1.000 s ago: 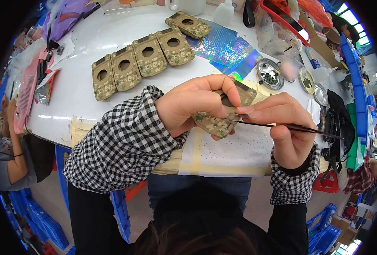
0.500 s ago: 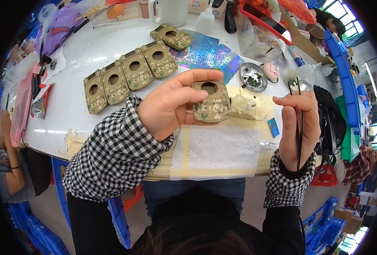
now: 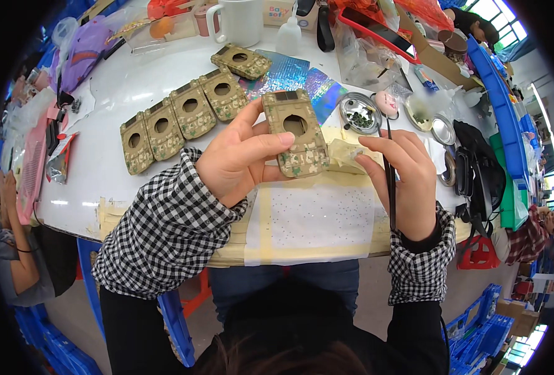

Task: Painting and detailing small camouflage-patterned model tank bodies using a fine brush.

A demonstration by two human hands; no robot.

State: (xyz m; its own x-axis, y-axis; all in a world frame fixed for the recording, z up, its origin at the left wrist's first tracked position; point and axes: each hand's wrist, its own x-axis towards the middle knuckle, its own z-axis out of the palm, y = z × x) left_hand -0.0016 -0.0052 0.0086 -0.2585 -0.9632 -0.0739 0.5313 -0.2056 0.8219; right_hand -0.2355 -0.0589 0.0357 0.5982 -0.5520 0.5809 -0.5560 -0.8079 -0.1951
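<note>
My left hand [image 3: 227, 162] is closed on a camouflage toy tank hull [image 3: 308, 153], a flat shell with a round hole in its top. The thumb lies by the hole, and the hull's gridded end points away from me. Dark, thin tweezers [image 3: 390, 181] stand upright in my right hand [image 3: 411, 187], their tips near a round metal dish [image 3: 345, 128] of small dark green bits. The right thumb and forefinger are apart, beside a pale yellow taped block [image 3: 339, 161]. Several matching hulls [image 3: 189, 106] lie in a slanting row to the left, and one more hull [image 3: 242, 59] lies beyond them.
Taped to the near edge is a white sheet [image 3: 314, 219] dotted with tiny specks. Shiny iridescent film [image 3: 283, 69] lies behind the held hull. A white mug [image 3: 239, 22], a squeeze bottle [image 3: 288, 37] and a red-framed phone [image 3: 380, 34] stand or lie farther back.
My left hand has tilted the hull, so its gridded end now shows. My right hand has moved left with the tweezers, closer to the hull and the taped block. The view has shifted slightly.
</note>
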